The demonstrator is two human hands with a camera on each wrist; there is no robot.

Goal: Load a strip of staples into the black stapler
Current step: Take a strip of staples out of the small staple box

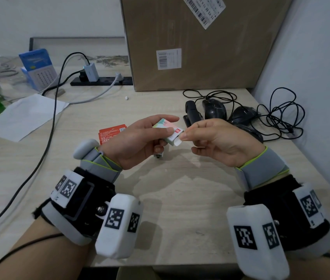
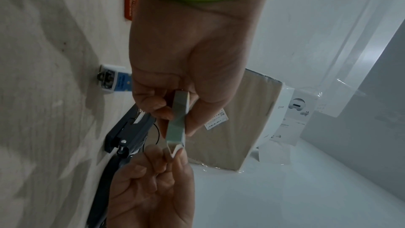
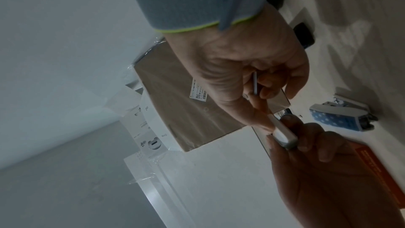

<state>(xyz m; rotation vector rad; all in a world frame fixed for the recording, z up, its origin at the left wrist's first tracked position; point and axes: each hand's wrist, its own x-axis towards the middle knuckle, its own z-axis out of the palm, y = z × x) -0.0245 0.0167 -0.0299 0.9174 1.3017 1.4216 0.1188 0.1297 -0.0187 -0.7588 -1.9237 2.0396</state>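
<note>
My left hand grips a small pastel staple box above the table's middle. My right hand pinches the box's white end flap between thumb and forefinger. In the right wrist view a thin pale strip, probably staples, sits in that hand's curled lower fingers. The left wrist view shows the box edge-on with the right hand's fingertips at its open end. The black stapler lies on the table just beyond both hands, its top swung open.
A small blue-and-white stapler lies under my left hand and a red card to its left. Two black mice with tangled cables lie right of the black stapler. A big cardboard box, a power strip and paper lie further back.
</note>
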